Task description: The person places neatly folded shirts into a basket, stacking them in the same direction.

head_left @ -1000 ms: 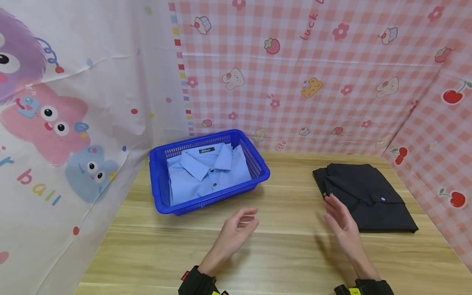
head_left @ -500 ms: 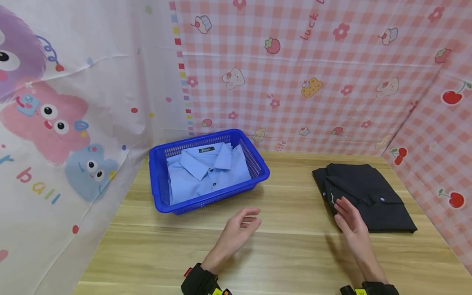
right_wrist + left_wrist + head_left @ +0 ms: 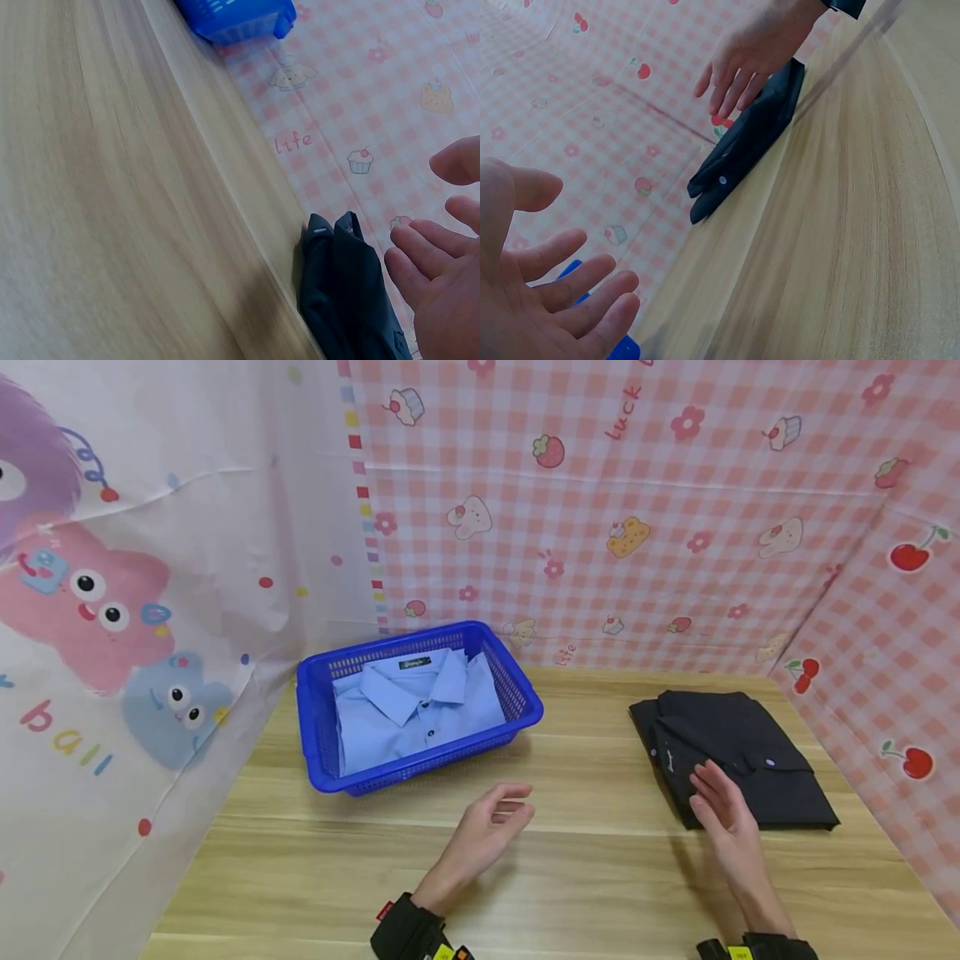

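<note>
Nothing is gripped by either hand. The right hand is held with fingers straight and loosely spread over the near left corner of the black shirt; whether the fingertips touch the cloth cannot be told from the head view. From the left wrist view the same hand is seen flat just above the folded shirt, palm down. In the right wrist view only the fingers are shown, extended beside the dark fold.

The left hand is raised a little above the table, its fingers relaxed and slightly bent, with nothing held; it is placed between the basket and the black shirt, apart from both. In its own wrist view the palm is seen turned up and slack.

The black shirt is laid folded on the right part of the table, collar towards the far edge. A blue shirt, also folded, is lodged in the blue basket at the far left. Patterned sheets are hung behind and at both sides.
</note>
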The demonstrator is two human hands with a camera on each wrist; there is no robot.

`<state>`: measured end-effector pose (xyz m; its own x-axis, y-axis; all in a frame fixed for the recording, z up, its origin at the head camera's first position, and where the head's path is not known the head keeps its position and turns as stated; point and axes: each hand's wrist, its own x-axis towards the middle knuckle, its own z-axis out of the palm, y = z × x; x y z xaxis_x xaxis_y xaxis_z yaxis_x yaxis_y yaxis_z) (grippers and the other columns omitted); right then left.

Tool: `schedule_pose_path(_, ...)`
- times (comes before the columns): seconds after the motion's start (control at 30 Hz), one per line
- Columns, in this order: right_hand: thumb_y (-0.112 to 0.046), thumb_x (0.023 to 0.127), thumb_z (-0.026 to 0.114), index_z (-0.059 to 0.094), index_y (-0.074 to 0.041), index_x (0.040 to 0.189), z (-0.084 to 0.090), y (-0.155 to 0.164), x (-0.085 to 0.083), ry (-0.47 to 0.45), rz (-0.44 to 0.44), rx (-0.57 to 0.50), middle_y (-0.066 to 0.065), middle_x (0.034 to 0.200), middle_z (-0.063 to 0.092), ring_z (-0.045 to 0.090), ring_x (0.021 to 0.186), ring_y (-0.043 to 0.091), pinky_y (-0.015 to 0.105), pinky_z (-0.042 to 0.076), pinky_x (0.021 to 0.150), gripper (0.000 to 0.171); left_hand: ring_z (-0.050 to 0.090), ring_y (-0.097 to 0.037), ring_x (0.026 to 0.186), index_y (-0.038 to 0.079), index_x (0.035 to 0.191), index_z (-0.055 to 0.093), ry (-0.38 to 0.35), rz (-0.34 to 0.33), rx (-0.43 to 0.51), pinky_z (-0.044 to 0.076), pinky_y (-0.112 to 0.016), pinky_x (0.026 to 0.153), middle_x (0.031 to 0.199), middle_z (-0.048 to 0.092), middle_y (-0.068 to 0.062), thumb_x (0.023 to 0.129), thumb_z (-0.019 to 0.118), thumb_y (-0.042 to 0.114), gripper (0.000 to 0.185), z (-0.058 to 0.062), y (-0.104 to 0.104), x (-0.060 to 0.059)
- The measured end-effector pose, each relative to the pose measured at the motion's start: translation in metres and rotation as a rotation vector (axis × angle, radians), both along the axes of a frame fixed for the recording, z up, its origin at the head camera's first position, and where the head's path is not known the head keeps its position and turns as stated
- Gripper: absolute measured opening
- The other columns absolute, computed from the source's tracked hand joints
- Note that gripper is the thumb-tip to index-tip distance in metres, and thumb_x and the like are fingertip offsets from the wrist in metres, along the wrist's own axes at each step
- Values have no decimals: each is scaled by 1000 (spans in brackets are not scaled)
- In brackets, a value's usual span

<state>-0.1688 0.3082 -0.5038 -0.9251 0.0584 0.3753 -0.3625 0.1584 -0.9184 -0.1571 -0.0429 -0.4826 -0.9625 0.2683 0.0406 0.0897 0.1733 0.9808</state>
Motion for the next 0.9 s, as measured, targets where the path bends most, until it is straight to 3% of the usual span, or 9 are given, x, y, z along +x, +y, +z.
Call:
schedule_pose_path(0.5,5,104,53,36,-1,156,1,12,2,-24,-19,-32,-17,138,56,54,126,-5,5,43,97,55,63,-29,122,5,138,60,-3,-9,34,51,-47,103,140,62,-17,105,61,24,38,0,4,-1)
schedule_pose_path(0.9,4,104,55,34,-1,157,0,25,3,-56,-76,-18,-19,137,54,53,125,-7,3,42,97,57,63,-28,123,6,138,61,-5,-12,-6,50,-44,104,140,62,-16,106,59,26,38,-3,5,-3)
